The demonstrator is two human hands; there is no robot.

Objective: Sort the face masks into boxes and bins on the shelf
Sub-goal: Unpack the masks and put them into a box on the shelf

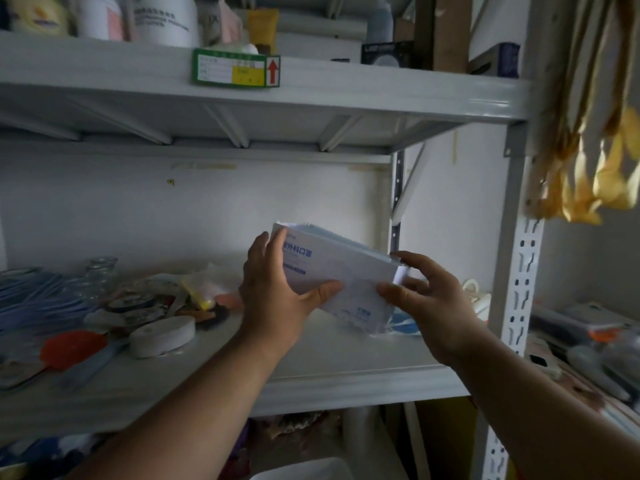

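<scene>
A stack of white face-mask packets [349, 275] with blue print is held tilted above the right part of the middle shelf [311, 368]. My left hand [277, 289] grips the stack's left end, fingers behind it and thumb across the front. At the right end, my right hand [426, 299] pinches the stack between thumb and fingertips. A blue mask [403, 323] lies on the shelf just under the stack. More blue masks [38, 292] are piled at the far left of the same shelf.
A white tape roll [162, 336], a red paddle [69, 348], glass jars [98, 275] and small clutter fill the shelf's left half. The shelf post [516, 271] stands right of my hands. Bottles and boxes crowd the upper shelf [346, 95]. A cluttered surface [588, 348] lies far right.
</scene>
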